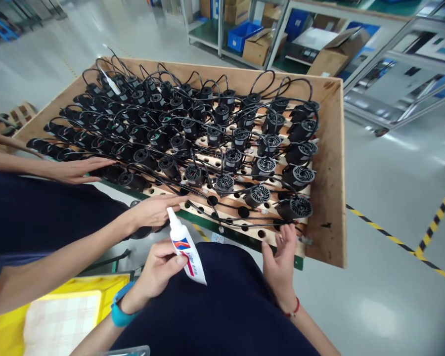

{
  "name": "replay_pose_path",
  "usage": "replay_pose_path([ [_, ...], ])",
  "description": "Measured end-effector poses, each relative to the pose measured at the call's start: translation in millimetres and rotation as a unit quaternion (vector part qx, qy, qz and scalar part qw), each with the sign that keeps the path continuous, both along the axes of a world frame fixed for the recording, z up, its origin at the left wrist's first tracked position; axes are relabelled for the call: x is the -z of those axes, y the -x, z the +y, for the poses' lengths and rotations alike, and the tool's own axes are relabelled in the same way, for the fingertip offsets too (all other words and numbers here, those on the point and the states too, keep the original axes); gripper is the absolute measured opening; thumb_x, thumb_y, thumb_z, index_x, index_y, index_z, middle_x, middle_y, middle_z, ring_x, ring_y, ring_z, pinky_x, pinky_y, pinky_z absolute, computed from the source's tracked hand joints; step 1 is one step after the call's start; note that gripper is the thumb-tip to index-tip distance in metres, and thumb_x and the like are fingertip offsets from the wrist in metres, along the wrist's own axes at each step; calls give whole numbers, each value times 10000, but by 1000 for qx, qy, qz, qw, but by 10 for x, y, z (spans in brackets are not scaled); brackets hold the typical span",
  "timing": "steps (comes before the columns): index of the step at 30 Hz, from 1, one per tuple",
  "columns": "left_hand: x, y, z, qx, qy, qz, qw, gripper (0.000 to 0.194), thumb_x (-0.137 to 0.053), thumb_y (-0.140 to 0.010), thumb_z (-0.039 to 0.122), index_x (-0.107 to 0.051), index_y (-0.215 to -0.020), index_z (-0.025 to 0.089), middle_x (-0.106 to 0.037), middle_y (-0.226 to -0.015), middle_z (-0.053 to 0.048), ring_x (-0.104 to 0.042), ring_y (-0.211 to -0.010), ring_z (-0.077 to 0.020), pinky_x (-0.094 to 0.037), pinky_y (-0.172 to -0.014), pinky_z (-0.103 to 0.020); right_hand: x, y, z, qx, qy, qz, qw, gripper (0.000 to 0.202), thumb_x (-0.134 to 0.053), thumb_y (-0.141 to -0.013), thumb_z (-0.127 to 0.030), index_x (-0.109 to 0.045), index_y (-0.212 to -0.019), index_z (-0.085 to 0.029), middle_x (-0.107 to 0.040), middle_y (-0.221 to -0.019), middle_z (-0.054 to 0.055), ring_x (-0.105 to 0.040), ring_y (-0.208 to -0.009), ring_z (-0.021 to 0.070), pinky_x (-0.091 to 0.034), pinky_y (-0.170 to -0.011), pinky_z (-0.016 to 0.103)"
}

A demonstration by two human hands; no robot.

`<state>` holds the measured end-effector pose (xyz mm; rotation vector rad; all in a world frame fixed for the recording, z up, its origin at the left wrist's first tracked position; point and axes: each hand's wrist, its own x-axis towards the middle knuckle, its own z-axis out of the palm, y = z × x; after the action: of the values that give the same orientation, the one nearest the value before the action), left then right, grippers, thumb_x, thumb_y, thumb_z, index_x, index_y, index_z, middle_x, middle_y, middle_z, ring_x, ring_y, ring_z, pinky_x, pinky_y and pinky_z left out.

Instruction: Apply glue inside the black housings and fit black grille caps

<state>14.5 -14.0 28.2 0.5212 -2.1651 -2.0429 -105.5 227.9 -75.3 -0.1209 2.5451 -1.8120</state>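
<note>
My left hand, with a blue band at its wrist, grips a white squeeze tube between thumb and fingers. The tube has blue and red print, and its narrow nozzle points up toward the crate. My right hand is at the crate's near edge, below the black motor in the right corner. Its fingers are apart and slightly bent, with nothing visible in them. Several rows of black cylindrical motors with patterned tops and looped black cables stand on a wooden board with round holes.
A wooden crate wall encloses the right side. From the left, a co-worker's hands reach over the near edge. Another white tube lies among the far-left motors. A yellow bin stands lower left; shelves with boxes are behind.
</note>
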Motion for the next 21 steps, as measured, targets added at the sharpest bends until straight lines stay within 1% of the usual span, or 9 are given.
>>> replay_pose_path([
  [1,-11,6,6,-15,-12,-11,1000,434,-650,-763,552,-670,-610,147,-597,-606,-66,-502,-583,-166,-396,-567,-292,-16,-8,-3,-42,-32,18,998,534,-503,-887,-305,-350,-1391,-212,-305,-1503,153,-364,-1360,249,-370,-1075,468],
  [3,-24,15,16,-44,-47,-24,998,415,-705,-707,547,-673,-578,154,-598,-592,-69,-502,-576,-172,-401,-565,-295,-39,-7,-43,-165,-91,11,982,327,-442,-905,-283,-517,-1217,-220,-555,-1258,138,-556,-1143,232,-470,-944,424],
  [5,-22,15,20,-63,-58,-35,996,417,-735,-661,561,-672,-555,162,-597,-579,-68,-499,-574,-175,-405,-561,-297,-33,12,-125,-283,-134,-26,949,215,-475,-879,-276,-622,-1032,-242,-670,-1009,89,-634,-933,223,-499,-844,384],
  [6,-17,11,20,-70,-60,-40,995,420,-743,-645,567,-671,-549,164,-597,-576,-69,-499,-576,-178,-407,-561,-299,-16,27,-176,-317,-147,-44,936,171,-519,-850,-271,-650,-956,-248,-692,-939,73,-647,-866,223,-500,-808,368],
  [9,0,-15,15,-80,-63,-50,993,423,-750,-630,572,-667,-534,169,-598,-571,-69,-503,-584,-182,-415,-575,-305,88,85,-326,-345,-174,-95,917,123,-573,-800,-241,-672,-872,-229,-719,-864,77,-664,-814,237,-484,-765,349],
  [11,1,-34,13,-87,-62,-55,993,420,-749,-632,571,-668,-531,171,-595,-564,-67,-505,-582,-182,-414,-579,-308,173,123,-405,-349,-177,-131,911,158,-571,-803,-244,-668,-924,-212,-726,-862,85,-669,-813,237,-476,-761,344],
  [14,-10,-51,13,-103,-63,-62,991,414,-749,-635,570,-675,-547,173,-605,-583,-71,-512,-580,-184,-410,-571,-307,264,166,-512,-368,-141,-181,901,278,-600,-788,-282,-637,-1051,-199,-727,-880,58,-665,-781,205,-481,-735,320],
  [17,-18,-58,15,-107,-68,-70,990,411,-748,-642,564,-673,-550,171,-617,-606,-74,-527,-591,-188,-414,-574,-306,289,173,-642,-382,-86,-225,892,256,-537,-835,-345,-645,-976,-162,-711,-802,42,-650,-695,167,-489,-635,279],
  [21,3,-83,6,-111,-75,-71,988,395,-758,-641,543,-670,-540,171,-614,-592,-70,-533,-591,-189,-424,-584,-309,232,125,-776,-367,-50,-246,896,375,-392,-917,-418,-637,-898,-136,-699,-752,56,-646,-633,145,-478,-541,247],
])
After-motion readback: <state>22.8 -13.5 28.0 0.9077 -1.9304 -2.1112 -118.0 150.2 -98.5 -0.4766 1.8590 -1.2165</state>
